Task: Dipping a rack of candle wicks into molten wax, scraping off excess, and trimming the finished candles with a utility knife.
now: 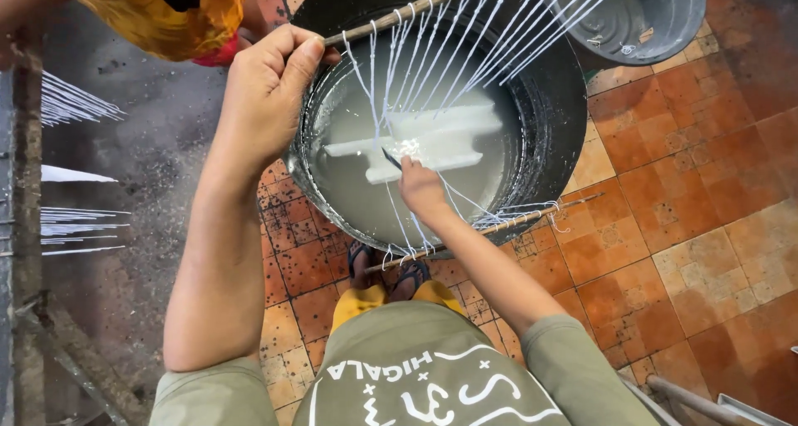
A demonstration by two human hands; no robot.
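Gripping a stick of strings, left hand closed, right hand pinching strings over wax pot

A thin wooden stick slants up to the right above a black drum, gripped at its lower left end, with many white strings looped over it and running down toward the milky liquid. On that liquid float pale white slabs, overlapping and lying flat, one touched at its near edge
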